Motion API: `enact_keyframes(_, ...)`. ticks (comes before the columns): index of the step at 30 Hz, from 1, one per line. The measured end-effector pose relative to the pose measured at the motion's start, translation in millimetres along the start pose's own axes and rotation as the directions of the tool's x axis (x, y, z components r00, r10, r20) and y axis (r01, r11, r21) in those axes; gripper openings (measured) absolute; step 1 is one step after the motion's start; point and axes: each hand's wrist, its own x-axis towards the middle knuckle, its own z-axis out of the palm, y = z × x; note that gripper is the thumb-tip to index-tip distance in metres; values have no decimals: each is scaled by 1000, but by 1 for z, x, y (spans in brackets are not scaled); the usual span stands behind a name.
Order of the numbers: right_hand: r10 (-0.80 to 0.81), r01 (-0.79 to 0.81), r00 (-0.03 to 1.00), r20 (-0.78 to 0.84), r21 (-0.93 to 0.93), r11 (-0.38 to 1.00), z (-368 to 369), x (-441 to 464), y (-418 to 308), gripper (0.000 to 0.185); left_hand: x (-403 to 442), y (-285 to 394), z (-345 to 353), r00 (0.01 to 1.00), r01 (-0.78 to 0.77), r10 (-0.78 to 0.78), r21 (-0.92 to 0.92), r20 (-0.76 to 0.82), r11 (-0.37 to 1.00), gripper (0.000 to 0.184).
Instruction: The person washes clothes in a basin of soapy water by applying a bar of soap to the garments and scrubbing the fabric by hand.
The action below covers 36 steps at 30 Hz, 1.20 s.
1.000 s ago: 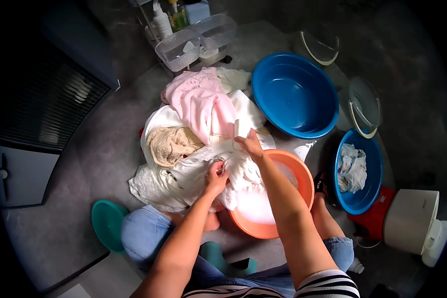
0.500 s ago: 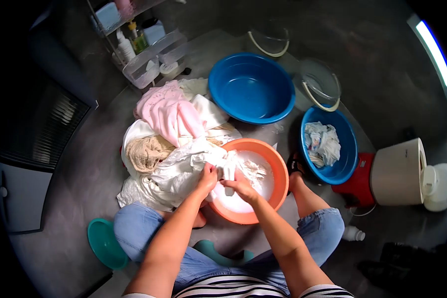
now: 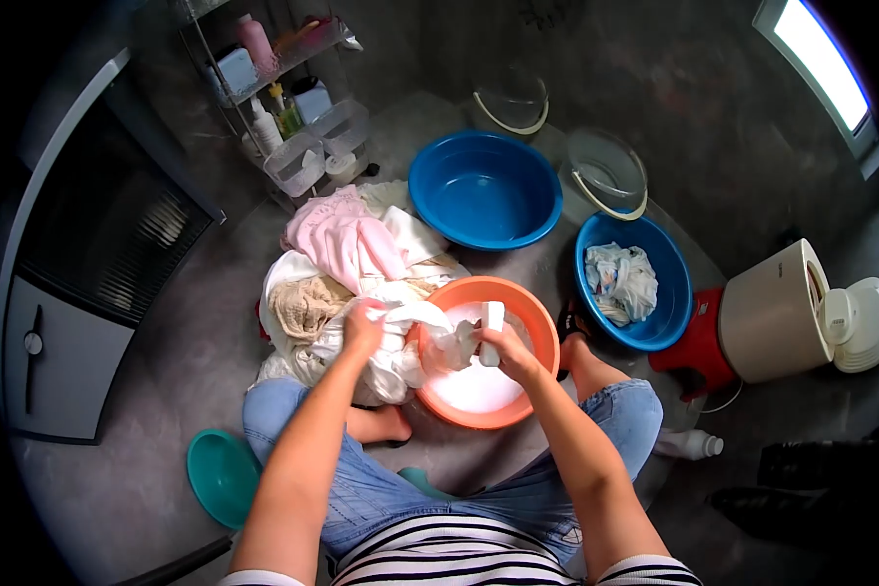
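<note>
My left hand (image 3: 363, 327) is closed on a white cloth (image 3: 396, 337), which stretches from the laundry pile to the right. Over the orange basin (image 3: 547, 342), my right hand (image 3: 503, 347) grips a white block (image 3: 492, 332) that looks like soap, with part of the cloth beside it. White suds (image 3: 474, 389) fill the basin under that hand. Behind my left hand the pile holds a pink cloth (image 3: 342, 234) and a beige cloth (image 3: 308, 308).
Beyond the orange basin stands a blue basin (image 3: 483, 190); a second blue basin (image 3: 679, 293) at the right holds white clothes (image 3: 623, 281). A green basin (image 3: 223, 479), a shelf rack (image 3: 298, 161), a white bottle (image 3: 691, 444) and a red and beige appliance (image 3: 772, 313) surround me.
My hands have moved apart, the left one leftward and the right one over the basin. A stretch of white cloth now spans between them. The camera view has shifted too.
</note>
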Motion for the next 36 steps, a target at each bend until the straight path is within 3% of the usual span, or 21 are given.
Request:
enact_keyframes(2,51,-52,995,85,13,999,-2,-7,-14,30,-29,48,-39,913,56,213,624,-347,780,42)
enact_keyframes(5,22,-23,992,123,4,1000,16,-19,-43,31,-32,58,-29,970,-98,213,616,-116,782,49)
enact_keyframes(6,12,-15,991,137,23,1000,24,-22,-52,32,-27,70,-27,965,-160,81,315,251,936,61)
enact_keyframes(7,3,-9,989,146,42,999,31,-27,-60,32,-29,92,-18,822,-12,-71,141,565,990,75)
enact_keyframes(8,-5,-4,988,154,59,998,37,-33,-69,32,-47,107,-7,778,55,56,-157,625,986,82)
enact_keyframes(9,27,-30,978,208,11,999,42,-40,-81,36,-52,112,15,694,385,14,-388,719,837,73)
enact_keyframes(10,44,-37,976,211,-38,999,46,-45,-86,37,-80,149,8,709,495,119,-612,695,617,64)
enact_keyframes(13,57,-25,963,265,-122,992,54,-58,-84,36,-72,128,45,713,516,203,-699,671,496,49)
enact_keyframes(17,29,-46,983,183,87,995,12,-45,-61,33,-89,115,48,793,533,374,-845,482,-40,50)
enact_keyframes(18,-80,71,995,63,134,988,-1,-34,-46,38,-85,112,53,798,537,348,-843,492,-40,51)
enact_keyframes(20,-350,234,886,-305,-359,904,-12,-16,-34,47,-79,101,63,807,548,290,-835,514,-45,54)
enact_keyframes(21,-469,249,842,-267,-579,777,11,-32,-59,52,-81,104,63,782,564,316,-826,538,11,59)
enact_keyframes(22,-424,258,883,-200,-548,796,14,-27,-52,60,-79,102,66,701,643,433,-765,567,-40,61)
enact_keyframes(24,-657,259,743,129,-960,105,54,-36,-45,71,-80,95,69,521,790,642,-602,562,-114,65)
enact_keyframes(25,-629,334,752,198,-937,105,68,-41,-43,73,-90,118,59,752,647,249,-755,610,-106,70)
enact_keyframes(27,-635,442,713,298,-894,76,78,-40,-39,69,-84,97,62,776,608,310,-781,549,-140,84)
enact_keyframes(30,-617,133,786,-37,-965,227,53,-8,-24,63,-90,124,50,671,699,462,-702,580,-133,105)
enact_keyframes(31,-489,89,849,-199,-859,504,38,-1,-31,58,-92,124,54,626,729,483,-679,612,-84,112)
enact_keyframes(32,-385,-2,895,-224,-867,498,35,-4,-26,55,-93,124,55,631,737,444,-670,636,-87,109)
enact_keyframes(35,-610,407,756,238,-901,151,74,-34,-22,65,-84,100,61,816,558,223,-827,533,-65,99)
enact_keyframes(36,-620,394,739,265,-916,79,80,-40,-25,69,-84,101,57,789,591,267,-802,553,-88,97)
